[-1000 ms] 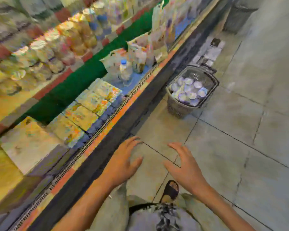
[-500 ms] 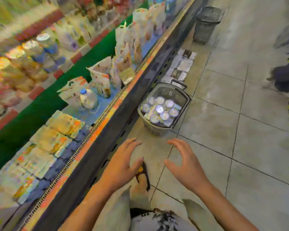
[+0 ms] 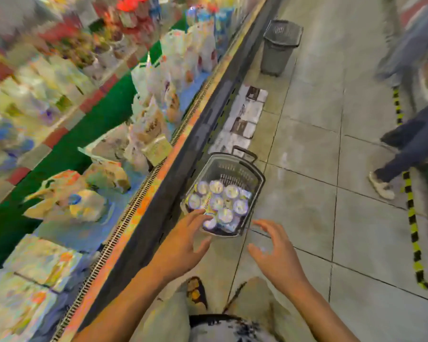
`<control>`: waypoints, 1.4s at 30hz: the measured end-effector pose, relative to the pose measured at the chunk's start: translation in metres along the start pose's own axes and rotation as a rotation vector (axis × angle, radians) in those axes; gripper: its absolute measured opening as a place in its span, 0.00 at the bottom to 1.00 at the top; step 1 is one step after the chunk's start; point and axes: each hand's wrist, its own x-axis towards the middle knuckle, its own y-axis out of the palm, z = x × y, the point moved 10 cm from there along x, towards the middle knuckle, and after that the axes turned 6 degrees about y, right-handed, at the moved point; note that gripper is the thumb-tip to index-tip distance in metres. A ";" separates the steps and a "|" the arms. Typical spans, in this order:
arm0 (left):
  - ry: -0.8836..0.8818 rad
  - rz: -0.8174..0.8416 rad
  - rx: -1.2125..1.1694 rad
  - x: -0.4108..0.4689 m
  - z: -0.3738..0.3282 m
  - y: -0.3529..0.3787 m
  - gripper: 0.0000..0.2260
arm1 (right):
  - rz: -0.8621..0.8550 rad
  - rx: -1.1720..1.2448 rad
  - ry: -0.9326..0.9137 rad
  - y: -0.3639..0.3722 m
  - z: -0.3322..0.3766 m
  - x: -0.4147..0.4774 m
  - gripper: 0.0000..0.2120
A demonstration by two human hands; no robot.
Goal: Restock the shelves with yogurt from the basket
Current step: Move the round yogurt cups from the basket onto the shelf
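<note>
**A:** Where's the yogurt (image 3: 220,201)?

**B:** Lids up in the grey basket (image 3: 235,169) on the floor, at twelve o'clock from both hands.

**A:** And the hands?

**B:** Left hand (image 3: 181,245) and right hand (image 3: 279,255) are empty, fingers spread apart. Left fingertips overlap the nearest cups; contact unclear.

**A:** Advice?

**B:** I'd grip one cup per hand by its sides, lift straight up, then turn to the shelf (image 3: 143,193) at nine o'clock.

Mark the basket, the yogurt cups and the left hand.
basket (image 3: 235,169): head view, bare far inner wall.
yogurt cups (image 3: 231,191): head view, foil lid of one cup.
left hand (image 3: 181,245): head view, back of the hand.
</note>
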 end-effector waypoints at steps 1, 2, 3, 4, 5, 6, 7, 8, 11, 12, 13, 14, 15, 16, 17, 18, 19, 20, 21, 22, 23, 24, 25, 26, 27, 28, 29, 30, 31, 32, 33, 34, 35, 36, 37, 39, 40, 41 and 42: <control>-0.013 0.008 -0.003 0.012 0.006 0.003 0.23 | 0.002 0.002 -0.015 -0.002 0.000 0.015 0.25; -0.027 0.014 -0.007 0.024 0.012 0.006 0.23 | 0.009 -0.001 -0.028 -0.004 -0.002 0.032 0.25; -0.039 0.015 -0.011 0.035 0.019 0.009 0.23 | 0.021 -0.008 -0.029 -0.004 -0.005 0.049 0.26; -0.047 0.012 -0.013 0.046 0.025 0.012 0.23 | 0.039 -0.018 -0.024 -0.005 -0.008 0.066 0.25; -0.054 0.006 -0.013 0.058 0.030 0.016 0.23 | 0.061 -0.031 -0.021 -0.005 -0.012 0.083 0.24; -0.067 0.002 -0.016 0.071 0.037 0.020 0.23 | 0.083 -0.041 -0.022 -0.004 -0.016 0.102 0.23; -0.085 0.000 -0.015 0.083 0.045 0.025 0.22 | 0.109 -0.045 -0.024 -0.004 -0.020 0.122 0.23; -0.110 0.002 -0.011 0.095 0.054 0.031 0.22 | 0.140 -0.047 -0.021 -0.003 -0.026 0.142 0.23; -0.218 0.011 0.018 0.130 0.083 0.051 0.23 | 0.224 -0.105 -0.021 -0.003 -0.044 0.202 0.24; -0.258 0.020 0.035 0.142 0.094 0.058 0.24 | 0.258 -0.142 -0.024 0.000 -0.052 0.221 0.24; -0.301 0.035 0.056 0.153 0.104 0.065 0.24 | 0.294 -0.187 -0.034 0.004 -0.060 0.238 0.25; -0.353 0.062 0.068 0.164 0.116 0.074 0.24 | 0.330 -0.227 -0.038 0.010 -0.069 0.254 0.25; -0.405 0.090 0.072 0.173 0.128 0.082 0.24 | 0.363 -0.260 -0.033 0.018 -0.079 0.269 0.26; -0.444 0.113 0.077 0.183 0.140 0.089 0.24 | 0.396 -0.284 -0.024 0.026 -0.090 0.284 0.26; -0.478 0.131 0.082 0.193 0.152 0.097 0.24 | 0.438 -0.302 -0.011 0.036 -0.101 0.297 0.25; -0.520 0.151 0.085 0.202 0.165 0.105 0.24 | 0.478 -0.323 -0.005 0.048 -0.113 0.310 0.25; -0.567 0.169 0.092 0.211 0.178 0.111 0.26 | 0.511 -0.343 -0.005 0.061 -0.124 0.323 0.25; -0.613 0.179 0.103 0.219 0.193 0.118 0.27 | 0.539 -0.361 0.001 0.074 -0.136 0.335 0.26; -0.649 0.191 0.115 0.228 0.208 0.128 0.26 | 0.563 -0.377 0.007 0.088 -0.150 0.348 0.27; -0.659 0.200 0.130 0.240 0.223 0.139 0.25 | 0.579 -0.396 0.008 0.104 -0.163 0.361 0.28; -0.658 0.205 0.146 0.251 0.239 0.150 0.25 | 0.589 -0.417 0.009 0.120 -0.177 0.375 0.30; -0.657 0.212 0.164 0.262 0.255 0.163 0.26 | 0.599 -0.434 0.014 0.137 -0.192 0.388 0.32; -0.653 0.229 0.182 0.272 0.271 0.177 0.28 | 0.606 -0.437 0.015 0.154 -0.205 0.402 0.34; -0.649 0.256 0.198 0.282 0.287 0.192 0.31 | 0.609 -0.438 0.013 0.172 -0.218 0.413 0.35; -0.649 0.280 0.210 0.290 0.302 0.208 0.32 | 0.603 -0.449 0.002 0.189 -0.229 0.424 0.36; -0.650 0.299 0.217 0.297 0.316 0.223 0.33 | 0.591 -0.466 -0.004 0.205 -0.238 0.433 0.36; -0.639 0.312 0.226 0.305 0.329 0.238 0.34 | 0.577 -0.489 -0.002 0.218 -0.246 0.440 0.37; -0.618 0.327 0.239 0.311 0.341 0.253 0.36 | 0.567 -0.515 0.003 0.230 -0.254 0.445 0.38; -0.597 0.353 0.260 0.316 0.352 0.269 0.37 | 0.571 -0.547 0.005 0.242 -0.262 0.448 0.40; -0.592 0.387 0.281 0.317 0.362 0.283 0.39 | 0.590 -0.579 0.006 0.254 -0.269 0.449 0.43; -0.603 0.416 0.294 0.317 0.371 0.295 0.40 | 0.613 -0.602 0.014 0.265 -0.277 0.448 0.45; -0.616 0.429 0.309 0.316 0.379 0.305 0.40 | 0.629 -0.613 0.028 0.275 -0.285 0.447 0.47; -0.620 0.432 0.327 0.316 0.385 0.312 0.40 | 0.628 -0.622 0.036 0.281 -0.291 0.447 0.48; -0.616 0.428 0.346 0.317 0.388 0.316 0.41 | 0.615 -0.634 0.038 0.286 -0.295 0.447 0.48; -0.608 0.428 0.365 0.318 0.391 0.319 0.41 | 0.591 -0.651 0.029 0.290 -0.296 0.447 0.47; -0.596 0.437 0.376 0.320 0.395 0.323 0.40 | 0.548 -0.675 0.019 0.294 -0.297 0.447 0.46; -0.601 0.443 0.365 0.321 0.397 0.324 0.40 | 0.538 -0.683 0.017 0.296 -0.297 0.448 0.45; -0.608 0.446 0.352 0.322 0.398 0.323 0.40 | 0.532 -0.687 0.017 0.296 -0.297 0.448 0.44; -0.612 0.445 0.335 0.322 0.398 0.322 0.39 | 0.528 -0.686 0.023 0.296 -0.296 0.448 0.44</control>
